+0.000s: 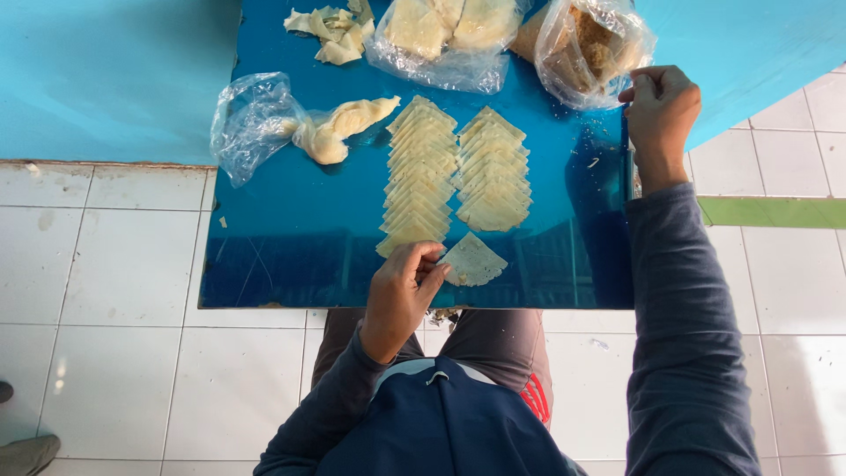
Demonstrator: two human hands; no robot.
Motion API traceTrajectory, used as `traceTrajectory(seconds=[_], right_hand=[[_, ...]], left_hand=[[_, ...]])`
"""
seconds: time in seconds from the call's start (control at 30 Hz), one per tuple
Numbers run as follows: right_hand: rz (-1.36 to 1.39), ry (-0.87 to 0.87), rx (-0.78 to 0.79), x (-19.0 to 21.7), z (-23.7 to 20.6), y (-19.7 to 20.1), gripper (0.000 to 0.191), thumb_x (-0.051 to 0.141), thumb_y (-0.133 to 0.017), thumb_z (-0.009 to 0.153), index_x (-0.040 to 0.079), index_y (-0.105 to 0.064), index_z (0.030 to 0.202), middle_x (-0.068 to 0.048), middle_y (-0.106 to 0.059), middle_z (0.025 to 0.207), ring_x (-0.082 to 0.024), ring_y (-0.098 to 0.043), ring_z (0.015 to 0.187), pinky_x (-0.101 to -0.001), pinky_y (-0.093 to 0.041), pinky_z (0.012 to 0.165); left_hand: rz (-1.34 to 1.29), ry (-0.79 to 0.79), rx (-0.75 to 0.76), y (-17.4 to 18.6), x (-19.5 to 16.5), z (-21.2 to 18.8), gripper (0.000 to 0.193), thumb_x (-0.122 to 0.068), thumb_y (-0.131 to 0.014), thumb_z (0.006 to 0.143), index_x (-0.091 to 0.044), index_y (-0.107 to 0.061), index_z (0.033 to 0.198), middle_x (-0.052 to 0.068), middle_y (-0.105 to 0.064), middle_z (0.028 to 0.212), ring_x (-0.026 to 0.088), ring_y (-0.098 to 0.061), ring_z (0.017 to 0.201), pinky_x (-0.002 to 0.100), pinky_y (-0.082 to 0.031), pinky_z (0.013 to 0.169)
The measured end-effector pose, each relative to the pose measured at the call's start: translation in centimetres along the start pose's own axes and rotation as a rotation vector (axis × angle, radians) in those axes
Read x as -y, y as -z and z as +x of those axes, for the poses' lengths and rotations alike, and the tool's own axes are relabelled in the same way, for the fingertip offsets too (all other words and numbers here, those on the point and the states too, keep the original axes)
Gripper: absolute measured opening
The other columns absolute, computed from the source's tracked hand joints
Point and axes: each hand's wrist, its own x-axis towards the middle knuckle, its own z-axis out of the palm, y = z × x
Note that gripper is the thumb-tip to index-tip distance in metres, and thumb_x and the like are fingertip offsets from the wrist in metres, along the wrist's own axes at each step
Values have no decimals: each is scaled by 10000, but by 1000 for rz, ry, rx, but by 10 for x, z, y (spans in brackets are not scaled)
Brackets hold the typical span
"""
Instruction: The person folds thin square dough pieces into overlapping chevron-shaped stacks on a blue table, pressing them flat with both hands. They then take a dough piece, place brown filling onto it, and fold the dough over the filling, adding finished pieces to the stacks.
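Note:
My left hand [401, 295] pinches the edge of a pale square dough sheet [474, 261] lying near the front edge of the blue board [291, 238]. Beyond it, two overlapping rows of similar cut dough sheets [419, 176] [493, 169] run up the board. My right hand [656, 110] is closed at the board's far right edge, touching a clear plastic bag of brownish filling [590, 46].
A crumpled plastic bag with a lump of dough [330, 132] lies at the board's left. Dough scraps [330, 31] and another bag of pale dough [445, 35] sit at the back. White tiled floor [115, 291] surrounds the board; a shoe [26, 454] shows bottom left.

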Motion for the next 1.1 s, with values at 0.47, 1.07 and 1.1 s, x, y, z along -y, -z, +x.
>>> traceTrajectory(seconds=[0.47, 1.07, 1.1], right_hand=[[-203, 108, 4, 16, -5, -5, 101, 3, -634, 1057, -30, -729, 1044, -92, -753, 813, -123, -752, 733, -272, -559, 650], [298, -239, 35, 49, -39, 38, 182, 57, -591, 1085, -69, -696, 1164, -118, -723, 913, -97, -631, 706, -206, -431, 613], [309, -227, 71, 59, -53, 43, 192, 57, -581, 1097, -74, -693, 1182, -116, -722, 932, -94, -620, 731, -206, -436, 645]], left_hand=[[-15, -11, -1, 0, 6, -1, 260, -105, -751, 945, -18, -648, 1168, 105, -685, 1059, 168, -745, 858, 280, -620, 713], [-58, -21, -38, 1, 6, 2, 232, -68, -765, 921, -23, -646, 1116, 98, -680, 1040, 172, -740, 808, 290, -603, 705], [-56, -17, -45, 1, 5, 0, 229, -63, -761, 926, -23, -643, 1118, 101, -671, 1035, 175, -736, 803, 292, -599, 699]])
